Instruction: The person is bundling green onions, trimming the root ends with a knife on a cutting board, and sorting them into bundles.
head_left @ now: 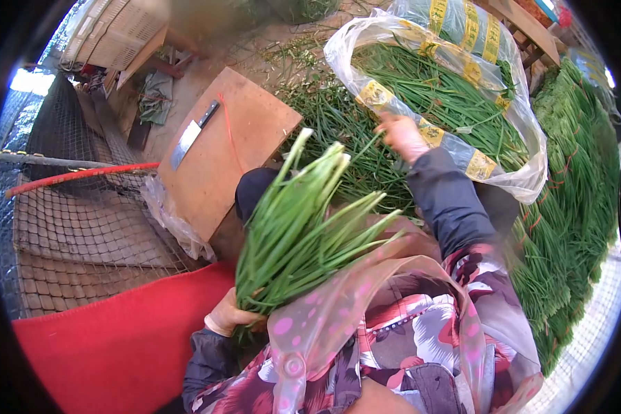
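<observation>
A: Your left hand (229, 316), low in the frame, has its grip closed round the root end of a chive bunch (303, 221), so the blades fan up toward the middle and stay gathered.

B: And your right hand (401, 136)?

A: It's stretched to the upper middle, fingers pinched on a few stalks at the mouth of the bag (462, 148), which lies slumped open so the greens inside are easy to reach.

B: How does the bunch look?

A: Fresh, bright green, ends cut square. The knife (193, 134) lies untouched on the board (248, 131) at upper left, clear of both hands.
</observation>
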`<state>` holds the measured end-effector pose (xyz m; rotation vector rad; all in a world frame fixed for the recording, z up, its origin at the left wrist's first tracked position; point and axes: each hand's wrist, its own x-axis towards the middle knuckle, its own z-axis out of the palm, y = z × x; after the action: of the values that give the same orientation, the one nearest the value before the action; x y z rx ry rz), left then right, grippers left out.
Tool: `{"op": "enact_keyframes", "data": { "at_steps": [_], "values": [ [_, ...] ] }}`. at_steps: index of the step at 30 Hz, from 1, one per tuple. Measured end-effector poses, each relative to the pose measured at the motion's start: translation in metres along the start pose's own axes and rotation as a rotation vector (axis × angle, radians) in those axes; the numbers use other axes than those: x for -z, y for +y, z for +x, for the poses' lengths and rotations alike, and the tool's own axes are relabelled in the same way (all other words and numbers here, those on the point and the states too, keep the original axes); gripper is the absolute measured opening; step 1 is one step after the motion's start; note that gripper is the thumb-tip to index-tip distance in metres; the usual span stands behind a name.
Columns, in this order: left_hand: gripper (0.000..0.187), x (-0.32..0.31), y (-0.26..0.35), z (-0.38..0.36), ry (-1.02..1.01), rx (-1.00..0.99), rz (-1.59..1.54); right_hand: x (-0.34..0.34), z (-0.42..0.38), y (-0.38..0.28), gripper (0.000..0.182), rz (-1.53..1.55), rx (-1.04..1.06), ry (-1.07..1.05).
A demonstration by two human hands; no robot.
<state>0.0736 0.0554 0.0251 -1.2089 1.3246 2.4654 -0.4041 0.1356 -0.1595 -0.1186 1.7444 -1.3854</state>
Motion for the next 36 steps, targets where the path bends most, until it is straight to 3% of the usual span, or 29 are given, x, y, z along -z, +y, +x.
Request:
{"op": "enact_keyframes", "data": {
  "at_steps": [2, 4, 5, 6, 8, 10, 13, 17, 20, 23, 24, 26, 27, 28, 30, 34, 36],
  "values": [
    [0.057, 0.004, 0.009, -0.008, 0.068, 0.109, -0.011, 0.008, 0.023, 0.063, 0.037, -0.523, 0.347, -0.083],
    [0.054, 0.015, 0.004, -0.005, 0.040, 0.046, -0.062, -0.005, -0.002, 0.065, 0.038, -1.277, -0.100, -0.599],
    [0.052, 0.011, 0.008, -0.004, 0.048, 0.041, -0.071, -0.004, -0.033, 0.049, 0.049, -1.499, 0.162, -0.540],
    [0.052, 0.009, 0.010, -0.001, 0.048, 0.032, -0.069, -0.007, -0.033, 0.031, 0.049, -1.501, 0.171, -0.535],
    [0.053, 0.007, 0.011, -0.001, -0.001, 0.044, -0.060, -0.021, -0.032, 0.000, 0.054, -0.521, 0.315, -0.455],
    [0.053, -0.002, 0.015, 0.004, -0.008, 0.050, -0.017, -0.038, -0.057, -0.068, 0.045, -0.352, 0.377, -0.523],
    [0.055, -0.007, 0.013, 0.012, -0.026, 0.018, 0.031, -0.068, -0.059, -0.089, 0.043, -0.617, 0.386, -0.764],
    [0.053, -0.006, 0.007, 0.016, -0.033, -0.022, 0.030, -0.080, -0.062, -0.081, 0.038, -0.391, 0.271, -0.813],
    [0.051, -0.012, 0.007, 0.019, -0.009, -0.041, 0.030, -0.083, -0.062, -0.071, 0.032, -0.428, 0.272, -0.739],
    [0.051, -0.012, 0.005, 0.026, -0.004, -0.049, 0.072, -0.087, -0.076, -0.067, 0.027, -0.310, 0.307, -0.484],
    [0.051, -0.011, 0.000, 0.030, -0.005, -0.053, 0.067, -0.087, -0.077, -0.065, 0.027, -0.317, 0.308, -0.485],
    [0.051, -0.013, -0.007, 0.036, 0.061, -0.170, 0.174, -0.088, -0.073, -0.055, 0.028, -0.184, 0.301, -0.355],
    [0.051, -0.014, -0.007, 0.035, 0.063, -0.171, 0.171, -0.093, -0.065, -0.042, 0.026, -0.221, 0.392, -0.321],
    [0.051, -0.015, -0.005, 0.034, 0.059, -0.111, 0.118, -0.094, -0.060, -0.030, 0.025, -0.479, 0.532, -0.157],
    [0.051, -0.017, -0.001, 0.031, 0.059, -0.044, 0.060, -0.091, -0.074, -0.050, 0.025, -1.077, 0.789, -0.048],
    [0.052, -0.015, 0.008, 0.030, 0.083, -0.034, 0.142, -0.083, -0.074, -0.051, 0.022, -1.147, 0.719, -0.106],
    [0.052, -0.010, 0.011, 0.023, 0.107, -0.052, 0.201, -0.065, -0.052, -0.041, 0.019, -1.208, 0.739, 0.139]
  ]
}}
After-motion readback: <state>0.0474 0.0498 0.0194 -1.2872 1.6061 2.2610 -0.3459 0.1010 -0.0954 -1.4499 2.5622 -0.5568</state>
